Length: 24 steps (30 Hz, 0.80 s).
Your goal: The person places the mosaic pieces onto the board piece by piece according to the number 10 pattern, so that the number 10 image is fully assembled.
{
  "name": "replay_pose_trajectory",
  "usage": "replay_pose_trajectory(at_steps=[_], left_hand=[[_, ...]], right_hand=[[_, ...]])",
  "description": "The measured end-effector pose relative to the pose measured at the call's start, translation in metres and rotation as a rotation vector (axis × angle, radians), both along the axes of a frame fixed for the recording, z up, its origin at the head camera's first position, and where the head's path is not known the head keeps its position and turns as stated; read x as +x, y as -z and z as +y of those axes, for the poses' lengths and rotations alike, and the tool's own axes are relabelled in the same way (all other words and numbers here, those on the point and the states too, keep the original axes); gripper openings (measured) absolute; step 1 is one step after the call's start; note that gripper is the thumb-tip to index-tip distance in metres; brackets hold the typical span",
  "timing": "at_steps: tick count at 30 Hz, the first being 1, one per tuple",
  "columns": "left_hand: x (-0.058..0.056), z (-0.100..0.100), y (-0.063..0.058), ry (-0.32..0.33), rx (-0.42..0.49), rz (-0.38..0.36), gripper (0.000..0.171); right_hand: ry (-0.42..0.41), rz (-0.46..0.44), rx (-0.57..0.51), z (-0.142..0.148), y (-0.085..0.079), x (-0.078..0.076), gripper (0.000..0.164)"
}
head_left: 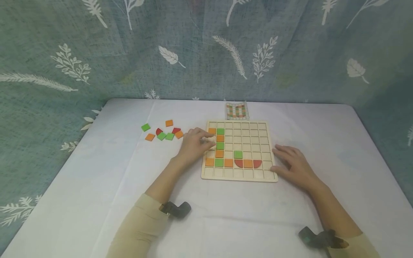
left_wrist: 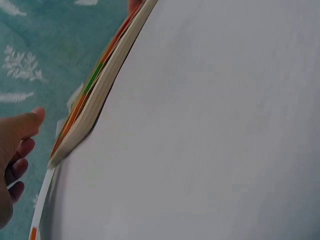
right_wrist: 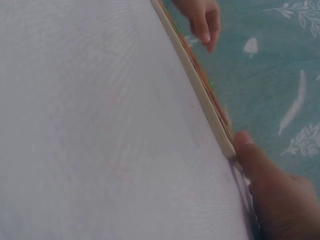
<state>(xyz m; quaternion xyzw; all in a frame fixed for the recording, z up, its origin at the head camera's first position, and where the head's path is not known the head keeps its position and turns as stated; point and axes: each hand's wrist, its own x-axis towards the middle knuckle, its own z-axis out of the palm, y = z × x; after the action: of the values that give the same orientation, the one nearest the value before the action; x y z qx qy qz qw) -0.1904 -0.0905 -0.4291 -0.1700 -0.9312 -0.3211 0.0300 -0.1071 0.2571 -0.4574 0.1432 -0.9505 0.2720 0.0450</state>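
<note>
A pale wooden grid board (head_left: 248,174) lies flat on the white table. Along its left side and a lower row sit flat green and orange square tiles, such as a green tile (head_left: 238,154), and two red quarter-round tiles, one of them a red piece (head_left: 257,163). Over the board's left edge hovers my left hand (head_left: 193,144), thumb and forefinger spread apart near the left column, no piece visible between them. Fingers loosely bent, my right hand (head_left: 296,167) rests at the board's right edge, its thumb (right_wrist: 245,142) touching the lower right corner.
Left of the board lie several loose tiles, including an orange tile (head_left: 150,137), a green tile (head_left: 146,127) and a red tile (head_left: 176,130). A small printed pattern card (head_left: 237,110) stands behind the board. Leaf-patterned green cloth (head_left: 200,71) hangs beyond the table.
</note>
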Motion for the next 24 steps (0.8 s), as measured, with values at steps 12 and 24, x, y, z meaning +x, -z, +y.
replay_pose_trajectory(at_steps=[12, 24], left_hand=[[-0.008, -0.053, -0.003, -0.191, 0.002, 0.013, 0.038], [-0.017, -0.084, 0.005, -0.248, -0.042, 0.002, 0.039]], right_hand=[[0.010, -0.003, 0.004, 0.000, 0.001, 0.000, 0.069], [-0.014, 0.025, -0.019, 0.001, 0.003, 0.000, 0.066]])
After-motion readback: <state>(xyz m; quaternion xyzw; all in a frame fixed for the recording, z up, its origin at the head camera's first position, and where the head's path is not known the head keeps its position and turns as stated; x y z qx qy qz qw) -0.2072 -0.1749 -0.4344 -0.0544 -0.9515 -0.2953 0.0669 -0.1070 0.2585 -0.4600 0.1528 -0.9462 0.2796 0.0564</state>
